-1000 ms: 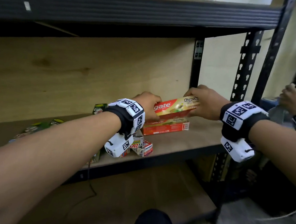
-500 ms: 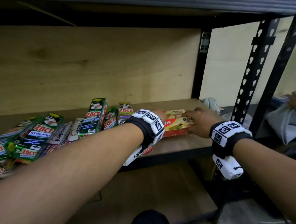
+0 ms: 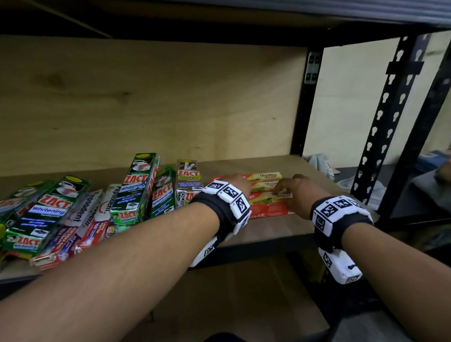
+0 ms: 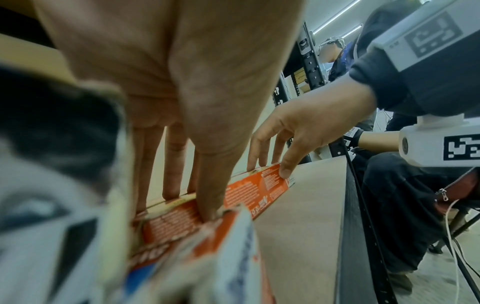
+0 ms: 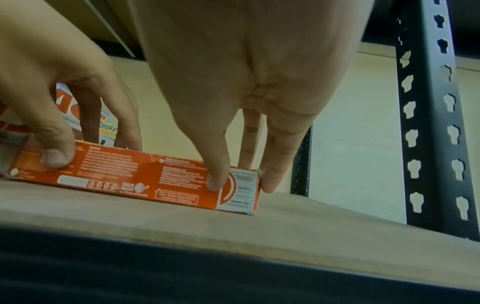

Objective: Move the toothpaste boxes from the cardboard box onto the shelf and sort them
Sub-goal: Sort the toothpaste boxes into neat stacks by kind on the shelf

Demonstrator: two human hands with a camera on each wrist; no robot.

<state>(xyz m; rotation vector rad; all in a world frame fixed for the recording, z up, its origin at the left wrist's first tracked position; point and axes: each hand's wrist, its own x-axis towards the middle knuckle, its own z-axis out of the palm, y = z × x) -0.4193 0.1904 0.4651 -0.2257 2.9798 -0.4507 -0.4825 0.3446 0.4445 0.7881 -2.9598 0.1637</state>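
While my left hand and right hand pinch its ends, the red toothpaste box lies on the shelf at centre frame.

Glossy printed card toothpaste boxes, matt wood-grain shelf, black perforated metal upright

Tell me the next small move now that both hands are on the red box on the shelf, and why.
Probably let go and draw both hands back. The red box already lies flat on the shelf, in line with the matching boxes behind it, with the left hand at one end and the right hand at the other, thumbs on its front face. Nothing seems left to align.
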